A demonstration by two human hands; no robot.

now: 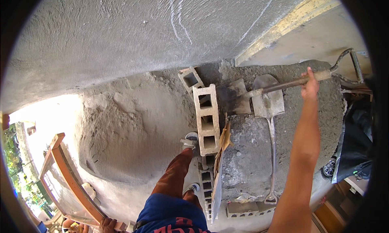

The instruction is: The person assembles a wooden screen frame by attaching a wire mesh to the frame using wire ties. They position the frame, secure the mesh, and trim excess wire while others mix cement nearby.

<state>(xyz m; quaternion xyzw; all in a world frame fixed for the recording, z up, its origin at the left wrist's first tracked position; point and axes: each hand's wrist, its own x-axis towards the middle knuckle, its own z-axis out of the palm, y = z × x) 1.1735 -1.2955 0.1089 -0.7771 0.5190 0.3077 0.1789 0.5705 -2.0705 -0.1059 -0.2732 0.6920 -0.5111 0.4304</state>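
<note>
My right hand (310, 85) is closed round the shaft of a shovel (283, 85), near its wooden upper end. The shovel's metal grip points to the right, and its dark blade end is on the left, beside the upright hollow concrete block (199, 113). Below the shaft lies a second shovel (272, 148), blade towards the wall and handle towards me. At the lower left edge, my left hand (107, 225) is wrapped round the lower end of a wood-framed screen (75, 184); its arm is out of view. Other fingers (75, 226), whose owner I cannot tell, show beside it.
A sand heap (117, 123) spreads left of my sandalled feet. A row of hollow blocks (206, 184) runs beside my legs, with a thin board (219, 172) along it. Grey mix (243, 152) covers the ground rightward. A rough plastered wall (121, 38) rises ahead; black sheeting (354, 140) hangs right.
</note>
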